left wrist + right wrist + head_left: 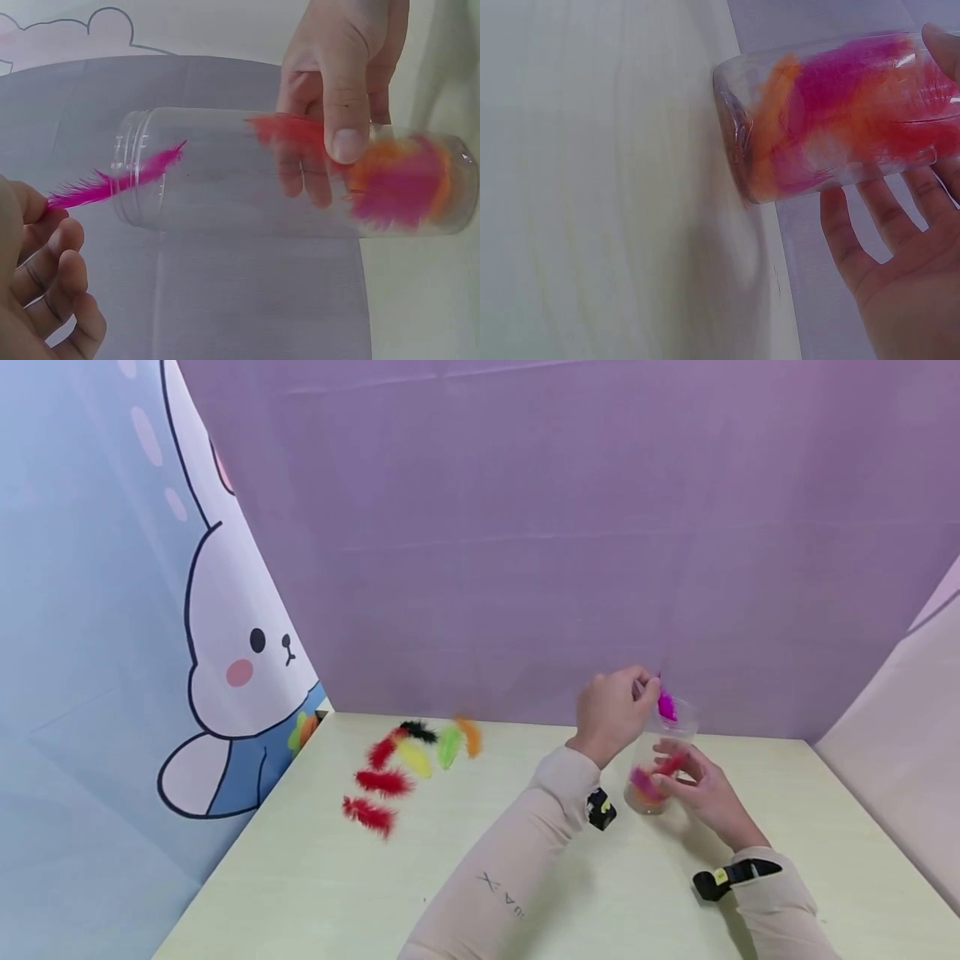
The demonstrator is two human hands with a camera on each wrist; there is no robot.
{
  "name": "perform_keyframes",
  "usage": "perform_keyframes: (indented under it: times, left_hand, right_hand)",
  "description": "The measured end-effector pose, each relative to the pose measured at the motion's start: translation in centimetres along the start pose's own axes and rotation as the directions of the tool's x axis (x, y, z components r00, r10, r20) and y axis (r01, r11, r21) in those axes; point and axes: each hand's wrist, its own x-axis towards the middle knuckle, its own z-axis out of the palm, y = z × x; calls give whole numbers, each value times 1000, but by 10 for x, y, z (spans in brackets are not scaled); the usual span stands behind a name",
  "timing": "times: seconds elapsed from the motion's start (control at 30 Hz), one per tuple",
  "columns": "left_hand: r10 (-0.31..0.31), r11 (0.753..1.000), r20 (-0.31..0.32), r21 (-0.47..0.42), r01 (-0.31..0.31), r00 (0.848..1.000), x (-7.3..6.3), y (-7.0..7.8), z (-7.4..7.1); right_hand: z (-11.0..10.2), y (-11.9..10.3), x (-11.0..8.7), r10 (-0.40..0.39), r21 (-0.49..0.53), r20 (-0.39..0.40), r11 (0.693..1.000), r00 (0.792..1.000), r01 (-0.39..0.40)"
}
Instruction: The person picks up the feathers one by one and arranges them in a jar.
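Observation:
My left hand pinches a magenta feather by its end, between thumb and finger. The feather's other end reaches through the mouth of a clear plastic jar. Lower down, my right hand grips the jar around its side, thumb on one face and fingers on the other. Orange, magenta and red feathers lie inside, mostly bunched toward the jar's base. In the head view the jar stands tilted, base close over the table.
On the table's left part lie several loose feathers: red ones, a black one, a yellow one, a green one and an orange one. A purple curtain rises behind the table.

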Motion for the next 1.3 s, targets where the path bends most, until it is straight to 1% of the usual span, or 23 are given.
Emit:
perform_keyframes:
  times: [0.1,0.2,0.43,0.7,0.83,0.93,1.07,1.3]
  left_hand:
    - [4,1000,7,18,-4,1000,-1,-1,2]
    - [7,1000,17,13,-8,1000,-2,-2,2]
    - [12,999,24,-30,-11,1000,-6,-7,3]
    - [19,996,4,-86,-18,1000,-13,-19,5]
    - [17,996,3,-83,-17,1000,-18,-25,6]
    - [-1,999,11,-51,2,1000,-22,-30,7]
    - [-51,999,31,-10,51,998,-31,-41,11]
    - [-117,993,49,26,116,992,-51,-68,17]
  right_hand:
    - [0,0,0,2,8,-3,1000,1000,-2]
    - [0,0,0,13,18,-6,1000,1000,-13]
    - [-2,-1,0,54,0,4,999,999,-54]
    - [-4,-1,0,85,-26,0,996,996,-85]
    - [-4,-2,0,92,-39,-2,995,996,-92]
    - [-3,-2,1,96,-46,-2,994,995,-96]
    - [-2,-3,0,102,-37,-1,994,995,-102]
    - [-3,-4,0,88,-74,-16,993,996,-89]
